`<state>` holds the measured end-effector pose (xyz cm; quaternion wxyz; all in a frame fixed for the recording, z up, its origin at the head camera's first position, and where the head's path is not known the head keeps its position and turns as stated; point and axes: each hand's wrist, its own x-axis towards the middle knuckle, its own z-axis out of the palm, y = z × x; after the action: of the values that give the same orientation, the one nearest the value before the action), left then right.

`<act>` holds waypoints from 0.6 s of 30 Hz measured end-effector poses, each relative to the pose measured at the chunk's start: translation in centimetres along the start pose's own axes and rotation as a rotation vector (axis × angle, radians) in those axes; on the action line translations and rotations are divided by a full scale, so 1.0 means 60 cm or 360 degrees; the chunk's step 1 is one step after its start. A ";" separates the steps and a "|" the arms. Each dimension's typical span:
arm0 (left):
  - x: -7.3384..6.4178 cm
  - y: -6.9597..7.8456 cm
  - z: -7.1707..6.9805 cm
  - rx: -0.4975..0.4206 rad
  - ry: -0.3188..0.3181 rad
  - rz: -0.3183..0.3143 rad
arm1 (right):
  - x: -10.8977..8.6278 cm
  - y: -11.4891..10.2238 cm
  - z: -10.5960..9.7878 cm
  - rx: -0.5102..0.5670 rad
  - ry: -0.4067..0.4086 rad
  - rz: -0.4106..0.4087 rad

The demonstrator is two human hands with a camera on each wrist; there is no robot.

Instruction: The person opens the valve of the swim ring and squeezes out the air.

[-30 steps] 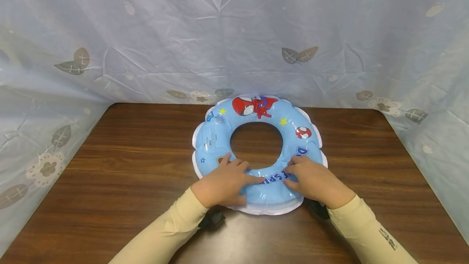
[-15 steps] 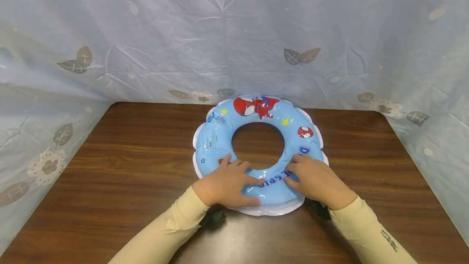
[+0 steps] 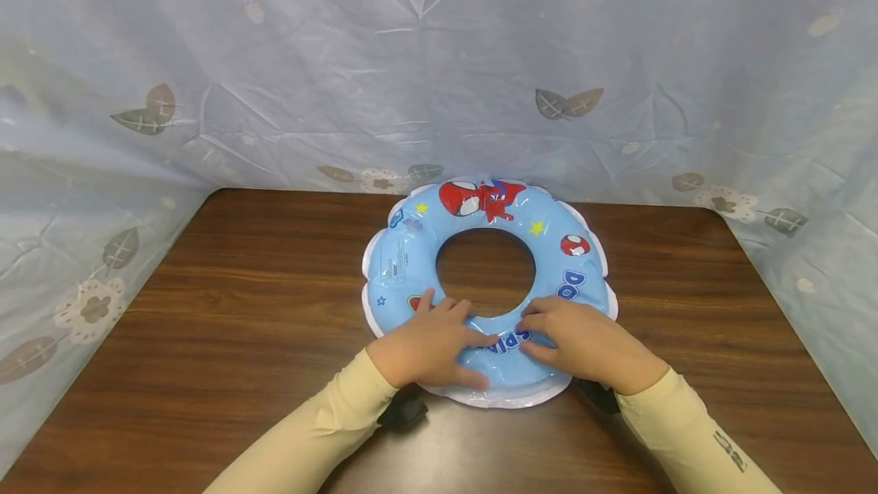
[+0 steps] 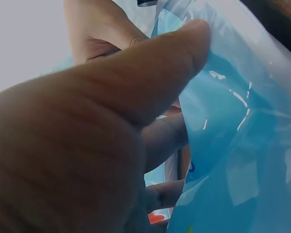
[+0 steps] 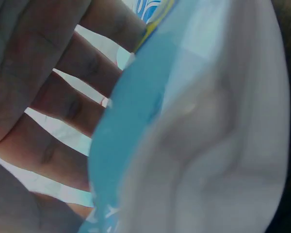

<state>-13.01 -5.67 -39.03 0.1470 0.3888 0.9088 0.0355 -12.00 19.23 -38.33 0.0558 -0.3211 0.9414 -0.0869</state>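
Note:
A light blue inflatable swim ring (image 3: 396,273) with a white scalloped edge lies flat on the brown wooden table. Red cartoon figures, yellow stars and blue letters are printed on it. My left hand (image 3: 432,345) rests on the near left part, fingers spread and thumb reaching along the front edge. In the left wrist view its thumb (image 4: 155,68) lies against the blue plastic. Just right of it, my right hand (image 3: 583,338) touches the lettered near right part, covering some letters. In the right wrist view, its fingers (image 5: 68,107) extend to the ring's surface, slightly bent and apart.
The wooden table (image 3: 274,265) stretches to both sides of the ring. Behind and beside it hangs a pale grey-blue curtain (image 3: 439,67) with leaf and flower prints, close to the ring's far edge. A black wrist device (image 3: 405,408) sits under the left wrist.
My right hand has slid left along the lettering, uncovering more letters on the right. My left thumb has stretched further right near the front edge. The ring stays almost in place.

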 end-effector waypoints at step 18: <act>-0.004 -0.006 -0.009 -0.0095 -0.0034 0.0015 | 0.001 0.003 0.005 0.0053 -0.0086 -0.0003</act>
<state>-13.30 -6.06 -38.53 0.1681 0.3889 0.9039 0.0591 -12.09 19.29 -38.66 0.0863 -0.3233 0.9377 -0.0938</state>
